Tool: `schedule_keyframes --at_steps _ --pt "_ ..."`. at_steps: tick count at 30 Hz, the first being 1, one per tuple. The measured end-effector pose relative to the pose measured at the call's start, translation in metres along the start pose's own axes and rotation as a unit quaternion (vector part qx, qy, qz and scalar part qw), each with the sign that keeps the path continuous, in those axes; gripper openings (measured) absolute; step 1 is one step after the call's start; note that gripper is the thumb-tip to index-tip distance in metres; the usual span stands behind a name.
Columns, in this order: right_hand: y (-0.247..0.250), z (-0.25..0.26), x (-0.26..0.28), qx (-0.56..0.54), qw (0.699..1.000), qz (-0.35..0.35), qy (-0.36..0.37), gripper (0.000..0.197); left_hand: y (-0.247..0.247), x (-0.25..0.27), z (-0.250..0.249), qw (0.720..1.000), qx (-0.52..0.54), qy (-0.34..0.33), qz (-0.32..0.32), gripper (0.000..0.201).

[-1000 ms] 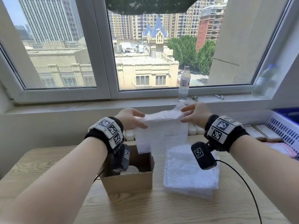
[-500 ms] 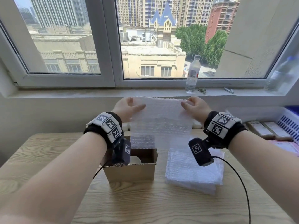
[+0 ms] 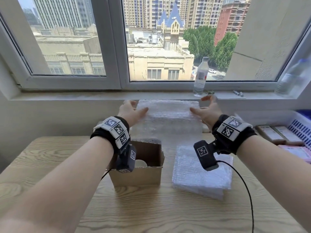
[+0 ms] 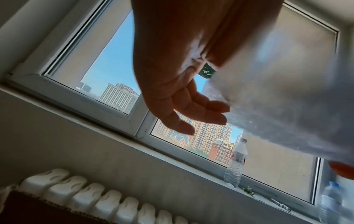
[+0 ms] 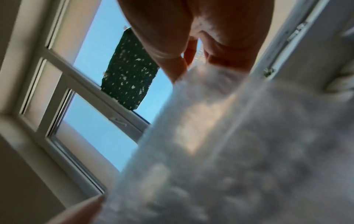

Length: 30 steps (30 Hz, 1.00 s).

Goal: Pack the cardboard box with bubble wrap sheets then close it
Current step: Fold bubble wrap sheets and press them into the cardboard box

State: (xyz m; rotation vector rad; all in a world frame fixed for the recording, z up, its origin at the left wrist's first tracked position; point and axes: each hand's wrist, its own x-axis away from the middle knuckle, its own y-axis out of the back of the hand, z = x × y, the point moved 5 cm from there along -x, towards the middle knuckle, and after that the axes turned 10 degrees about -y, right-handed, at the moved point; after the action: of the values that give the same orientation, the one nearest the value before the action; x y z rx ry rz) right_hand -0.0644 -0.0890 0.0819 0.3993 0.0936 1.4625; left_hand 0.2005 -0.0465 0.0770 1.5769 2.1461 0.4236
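Across the far wall runs a wide window (image 3: 151, 39), its sill (image 3: 117, 95) carrying a clear water bottle (image 3: 200, 76) to the right of centre and a second, blurred bottle (image 3: 292, 78) at the far right. Below it the wooden worktop (image 3: 151, 212) fills the near half of the head view. A white radiator (image 4: 95, 203) sits against the wall under the sill, seen from the left wrist.

On the worktop, right of centre, lies a stack of bubble wrap sheets (image 3: 200, 175). Just beside it, to the left, stands the open cardboard box (image 3: 139, 175), upright, with something pale and round partly visible inside behind the wrist camera. A white slotted basket (image 3: 301, 128) and some flat packets (image 3: 277, 135) occupy the right edge.

Above the box and stack, a single bubble wrap sheet (image 3: 166, 121) hangs stretched between both hands, its lower edge reaching down to the back rim of the box. The left hand (image 3: 129, 111) holds the sheet's upper left corner, thumb laid on the near face; from the left wrist view the fingers (image 4: 201, 109) reach out almost straight behind the sheet. The right hand (image 3: 207, 113) takes the upper right corner the same way, thumb on the near face and fingers spread loosely behind. Each grip is therefore a light thumb-and-finger pinch on the sheet rather than a closed fist. The right wrist view is blurred and mostly filled by the sheet.
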Motion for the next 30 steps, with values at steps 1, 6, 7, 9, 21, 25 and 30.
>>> schedule_keyframes --at_steps 1,6,7,9,21,25,30 --pt "0.0 0.003 0.002 0.018 0.999 -0.012 0.026 0.038 0.0 0.0 0.0 1.0 -0.01 -0.007 -0.005 0.061" --pt "-0.004 0.009 0.011 0.06 0.995 0.027 0.069 0.011 -0.005 0.005 -0.007 0.997 -0.002 -0.05 0.051 0.013" --pt "-0.004 0.008 0.012 0.075 0.994 0.041 0.068 0.015 -0.006 0.006 -0.007 0.997 0.012 -0.038 0.073 0.014" --pt "-0.005 0.007 0.012 0.118 0.988 0.071 0.067 0.038 -0.008 0.009 -0.008 0.992 0.031 -0.015 0.123 0.028" --pt "-0.018 0.013 0.019 0.331 0.932 -0.019 0.146 0.029 -0.003 0.005 -0.003 0.985 -0.15 -0.044 0.077 0.041" --pt "-0.024 0.01 0.021 0.495 0.86 -0.032 0.117 0.041 0.0 0.007 -0.011 0.978 -0.184 -0.081 0.063 0.049" --pt "-0.053 0.014 0.041 0.472 0.858 0.035 0.197 0.065 -0.021 0.011 -0.033 0.954 -0.232 -0.157 0.11 0.041"
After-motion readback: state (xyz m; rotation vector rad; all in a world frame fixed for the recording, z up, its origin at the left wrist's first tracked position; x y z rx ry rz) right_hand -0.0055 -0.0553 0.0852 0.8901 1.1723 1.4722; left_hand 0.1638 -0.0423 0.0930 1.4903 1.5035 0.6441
